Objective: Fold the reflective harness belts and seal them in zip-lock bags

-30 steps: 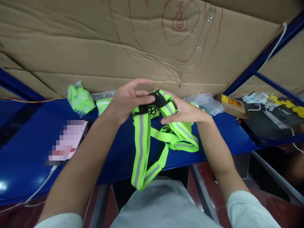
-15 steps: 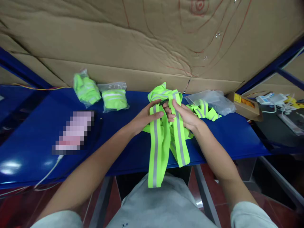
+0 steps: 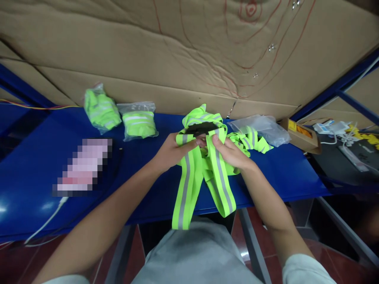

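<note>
On the table [image 3: 296,177], a phone [image 3: 85,165], its cable [image 3: 62,200] and, farther back, two packs [image 3: 139,125] lay left of the left hand [image 3: 171,152]; straps [image 3: 252,139] and a bag [image 3: 268,128] lay beyond the right hand [image 3: 233,154].

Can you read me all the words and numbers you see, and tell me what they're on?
There are none I can read.
Phone: its screen is blocked out in squares.
Yellow label on the box: too small to read.
White things at the right: too blurred to tell.
Red lines on the cardboard: rings and curves, no letters.
Straps in the hands: grey stripes, no words visible.
</note>
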`<state>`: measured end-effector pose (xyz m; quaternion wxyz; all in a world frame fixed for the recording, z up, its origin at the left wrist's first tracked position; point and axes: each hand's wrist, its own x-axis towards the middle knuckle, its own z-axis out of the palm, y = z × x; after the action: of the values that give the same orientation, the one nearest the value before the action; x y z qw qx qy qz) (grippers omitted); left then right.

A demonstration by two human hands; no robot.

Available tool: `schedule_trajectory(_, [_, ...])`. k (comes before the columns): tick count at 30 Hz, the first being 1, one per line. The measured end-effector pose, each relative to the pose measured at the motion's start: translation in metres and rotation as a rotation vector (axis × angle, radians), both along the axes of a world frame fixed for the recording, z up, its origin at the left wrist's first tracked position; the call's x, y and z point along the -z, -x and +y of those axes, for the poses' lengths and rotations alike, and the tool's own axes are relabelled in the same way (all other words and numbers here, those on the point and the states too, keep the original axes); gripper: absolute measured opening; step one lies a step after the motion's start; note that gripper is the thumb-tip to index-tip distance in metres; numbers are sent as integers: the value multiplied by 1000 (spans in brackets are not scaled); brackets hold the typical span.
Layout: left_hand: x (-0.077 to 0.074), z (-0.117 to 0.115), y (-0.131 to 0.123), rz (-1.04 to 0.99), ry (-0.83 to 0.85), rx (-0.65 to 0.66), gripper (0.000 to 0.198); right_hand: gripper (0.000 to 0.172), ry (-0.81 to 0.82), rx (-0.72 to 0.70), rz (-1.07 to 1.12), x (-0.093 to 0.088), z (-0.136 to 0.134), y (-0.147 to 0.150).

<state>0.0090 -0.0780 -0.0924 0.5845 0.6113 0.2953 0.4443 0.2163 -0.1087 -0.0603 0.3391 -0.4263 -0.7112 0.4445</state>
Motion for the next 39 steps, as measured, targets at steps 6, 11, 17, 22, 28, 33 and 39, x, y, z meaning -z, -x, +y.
schedule_trajectory(6, [-1, -6, -7, -211, 243, 64, 43, 73, -208, 37, -169, 6, -3, 15])
schedule_trajectory(11, [4, -3, -12, -170, 146, 62, 56, 61, -449, 163, -477, 11, 8, 11])
schedule_trajectory(17, [0, -1, -10, -129, 95, -32, 52, 92, -472, -2, -339, -35, 17, -4])
schedule_trajectory(22, [-7, -2, -2, -103, 119, -143, 50, 57, -541, -132, -553, -62, 13, 23])
schedule_trajectory(28, [-12, -4, 0, -263, 449, -37, 28, 47, -534, 28, -741, -60, 18, 49])
schedule_trajectory(33, [-2, -13, -7, -249, 632, 243, 29, 44, -540, 149, -679, -61, 26, 43])
schedule_trajectory(39, [-1, -16, -6, -104, 368, 334, 29, 55, -486, -13, -572, -79, 23, 20])
